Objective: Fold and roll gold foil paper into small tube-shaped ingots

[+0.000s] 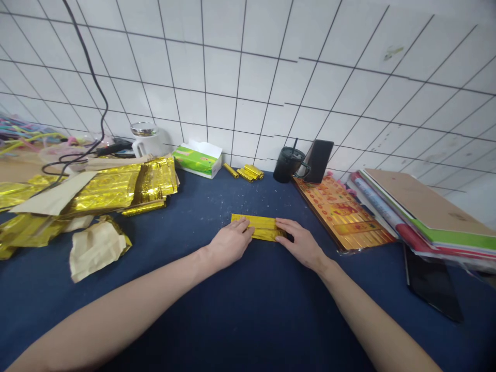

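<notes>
A folded strip of gold foil paper point(260, 226) lies on the dark blue table cover point(248, 310) in the middle. My left hand point(231, 242) rests on its left end, fingers bent and pressing the paper down. Over the strip's right end lies my right hand point(300, 244), its fingers also curled onto the foil. Both hands hold the strip flat against the table. Several small rolled gold pieces point(248, 172) lie farther back near the wall.
A heap of gold foil sheets point(116, 188) and crumpled paper point(96, 248) fills the left side. At the back stand a tissue box point(197, 159), a white cup point(145, 139) and a black mug point(287, 164). Right: an orange printed pack point(343, 217), stacked books point(426, 217), a dark phone point(432, 284).
</notes>
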`<state>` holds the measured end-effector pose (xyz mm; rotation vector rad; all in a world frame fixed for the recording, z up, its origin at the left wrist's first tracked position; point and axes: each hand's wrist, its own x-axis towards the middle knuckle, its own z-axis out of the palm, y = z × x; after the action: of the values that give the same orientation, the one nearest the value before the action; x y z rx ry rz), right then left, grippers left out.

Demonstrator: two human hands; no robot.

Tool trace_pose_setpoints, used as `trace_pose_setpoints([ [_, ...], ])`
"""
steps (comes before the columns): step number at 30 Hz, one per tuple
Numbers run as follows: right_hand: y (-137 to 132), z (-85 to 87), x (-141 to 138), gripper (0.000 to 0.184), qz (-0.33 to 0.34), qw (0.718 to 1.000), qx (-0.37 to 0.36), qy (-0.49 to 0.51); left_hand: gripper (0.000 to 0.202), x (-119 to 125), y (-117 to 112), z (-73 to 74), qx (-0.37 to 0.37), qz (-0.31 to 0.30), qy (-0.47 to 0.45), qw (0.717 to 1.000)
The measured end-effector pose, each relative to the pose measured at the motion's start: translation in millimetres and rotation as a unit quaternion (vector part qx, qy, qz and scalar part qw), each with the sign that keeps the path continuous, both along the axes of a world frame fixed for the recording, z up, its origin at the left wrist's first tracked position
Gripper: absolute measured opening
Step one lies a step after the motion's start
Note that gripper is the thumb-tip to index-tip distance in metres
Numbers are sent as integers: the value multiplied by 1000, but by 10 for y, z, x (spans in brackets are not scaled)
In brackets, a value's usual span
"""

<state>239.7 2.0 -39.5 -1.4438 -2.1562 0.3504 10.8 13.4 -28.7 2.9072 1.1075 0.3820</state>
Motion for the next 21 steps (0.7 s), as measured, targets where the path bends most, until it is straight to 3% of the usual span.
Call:
trace_pose_setpoints([
  [11, 24, -7, -2, 31, -2, 1000, -9, 6, 37, 8, -45, -1, -12, 15, 34, 999],
  [17, 20, 6, -8, 30, -1, 1000, -4, -6, 70, -1, -158, -15, -46, 30, 57, 997],
  [21, 30, -14, -8, 30, -4, 1000, 2, -8, 81, -28, -191, -44, -47, 23, 63, 997],
])
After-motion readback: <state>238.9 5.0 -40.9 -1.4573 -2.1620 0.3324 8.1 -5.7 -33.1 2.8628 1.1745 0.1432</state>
